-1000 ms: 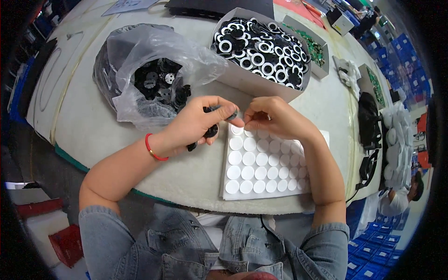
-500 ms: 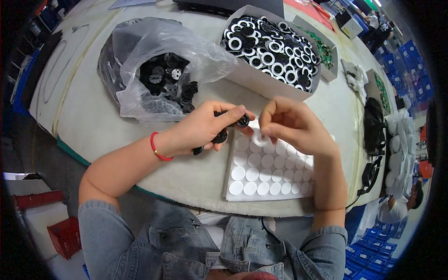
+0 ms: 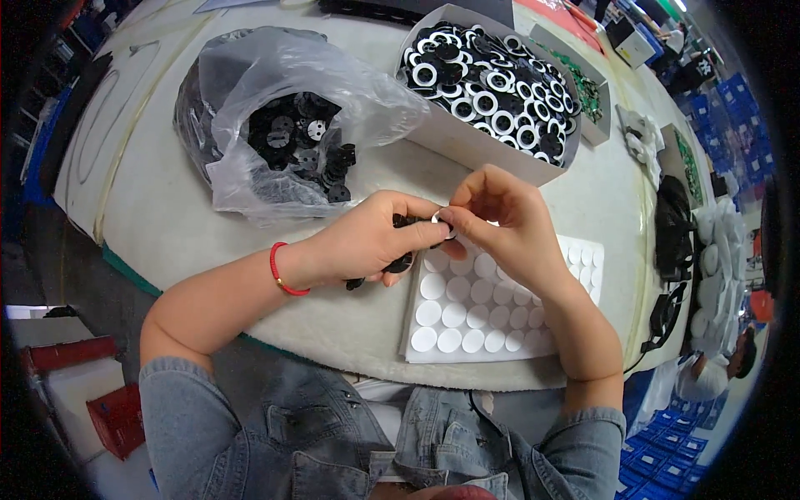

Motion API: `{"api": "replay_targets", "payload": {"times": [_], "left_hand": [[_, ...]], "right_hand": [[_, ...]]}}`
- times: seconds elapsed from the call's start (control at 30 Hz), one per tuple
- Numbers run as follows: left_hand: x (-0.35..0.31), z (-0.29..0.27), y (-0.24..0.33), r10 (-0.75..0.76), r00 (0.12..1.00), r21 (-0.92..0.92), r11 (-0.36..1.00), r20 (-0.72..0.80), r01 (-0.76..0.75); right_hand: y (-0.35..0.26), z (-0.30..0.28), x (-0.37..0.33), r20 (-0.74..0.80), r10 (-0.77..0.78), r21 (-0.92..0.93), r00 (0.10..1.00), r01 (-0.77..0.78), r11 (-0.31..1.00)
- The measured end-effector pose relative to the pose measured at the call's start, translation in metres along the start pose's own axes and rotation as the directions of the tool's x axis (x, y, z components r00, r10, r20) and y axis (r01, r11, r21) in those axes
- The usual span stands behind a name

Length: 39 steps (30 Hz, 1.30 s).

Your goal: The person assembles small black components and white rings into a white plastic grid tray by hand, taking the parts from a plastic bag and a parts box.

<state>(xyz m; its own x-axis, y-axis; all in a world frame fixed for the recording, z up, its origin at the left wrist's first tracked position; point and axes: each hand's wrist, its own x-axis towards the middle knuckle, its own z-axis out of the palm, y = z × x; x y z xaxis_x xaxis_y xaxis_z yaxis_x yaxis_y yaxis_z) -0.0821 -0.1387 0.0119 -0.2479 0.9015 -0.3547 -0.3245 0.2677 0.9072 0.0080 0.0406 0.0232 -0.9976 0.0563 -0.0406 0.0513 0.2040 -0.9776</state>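
My left hand (image 3: 367, 237) is closed around several small black round discs (image 3: 398, 263), with one disc held out between thumb and forefinger. My right hand (image 3: 510, 223) pinches a thin white ring (image 3: 437, 217) against that front disc, so the two hands meet. Fingertips partly cover the ring, and I cannot tell whether it lies flat on the disc. Under my right hand lies a white sheet (image 3: 479, 357) with rows of round white stickers (image 3: 429, 313). A clear plastic bag (image 3: 204, 108) beyond my left hand holds many loose black discs (image 3: 279, 133).
A white carton (image 3: 467, 142) behind my hands is full of black discs bearing white rings (image 3: 502, 81). Beside it stands a box of green parts (image 3: 587, 96). Black pouches (image 3: 671, 225) and a cable lie at the right table edge. Blue bins fill the right background.
My right hand has moved left toward my left hand, bringing the white ring from above the sheet to the front black disc. The left hand keeps its hold on the discs.
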Motion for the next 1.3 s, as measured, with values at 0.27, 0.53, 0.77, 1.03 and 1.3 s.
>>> {"api": "replay_targets", "payload": {"times": [0.27, 0.53, 0.77, 1.03, 1.3], "left_hand": [[-0.002, 0.004, 0.001, 0.03, 0.999, 0.045, 0.999, -0.029, -0.029], [-0.001, 0.006, -0.006, 0.094, 0.989, 0.046, 0.995, -0.111, -0.089], [-0.002, 0.005, -0.008, 0.091, 0.98, 0.029, 0.996, -0.178, -0.088], [-0.002, 0.003, -0.005, 0.08, 0.981, 0.012, 0.997, -0.178, -0.079], [0.0, 0.003, -0.004, 0.043, 0.996, 0.05, 0.998, -0.08, -0.039]], "right_hand": [[0.002, -0.002, 0.0, -0.015, -0.04, -0.055, 0.999, 0.039, 0.998], [0.007, -0.003, 0.001, -0.023, -0.019, 0.001, 1.0, 0.019, 1.0], [0.0, -0.005, 0.0, 0.059, 0.07, 0.071, 0.996, -0.074, 0.995], [0.004, -0.007, 0.001, 0.205, 0.161, 0.241, 0.965, -0.209, 0.948], [0.0, -0.008, 0.001, 0.172, 0.106, -0.082, 0.979, -0.093, 0.992]]}}
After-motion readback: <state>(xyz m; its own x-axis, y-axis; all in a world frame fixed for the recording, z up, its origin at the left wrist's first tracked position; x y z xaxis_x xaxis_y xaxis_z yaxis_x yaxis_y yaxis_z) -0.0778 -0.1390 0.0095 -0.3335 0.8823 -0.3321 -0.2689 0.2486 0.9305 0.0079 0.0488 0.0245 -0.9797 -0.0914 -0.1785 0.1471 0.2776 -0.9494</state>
